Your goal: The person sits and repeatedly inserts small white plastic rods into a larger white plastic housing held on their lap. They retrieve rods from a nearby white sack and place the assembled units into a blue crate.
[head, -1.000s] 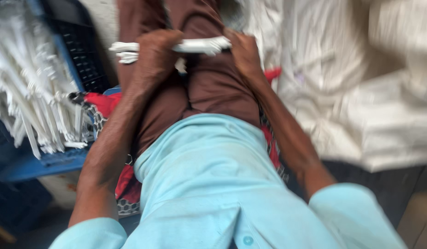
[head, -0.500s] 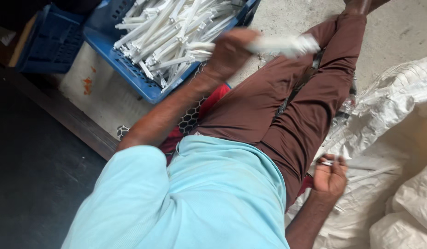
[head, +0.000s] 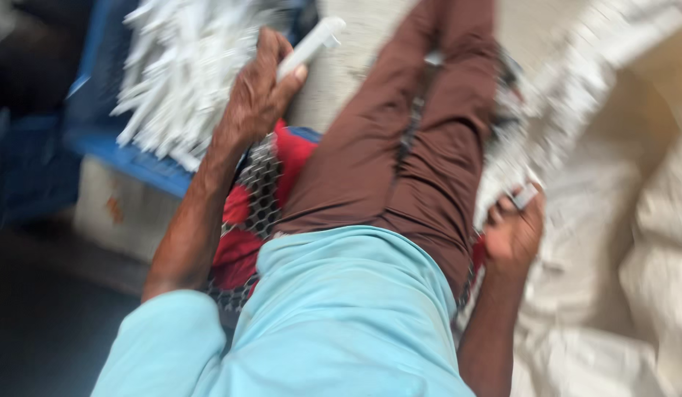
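My left hand is closed around a white plastic tube and holds it up beside a blue crate heaped with several similar white tubes. My right hand hangs low at my right side, fingers curled on a small grey-white piece at the edge of a white sack. I sit with my legs in brown trousers stretched forward, under a light blue shirt. The picture is blurred.
A red seat with black mesh lies beneath me. White woven sacks pile up on the right. A pale concrete floor shows between the crate and my legs. Dark ground lies at the lower left.
The view has swung. My left hand with the tube has drawn back from over my knee toward the crate. My right hand stays low by the sack.
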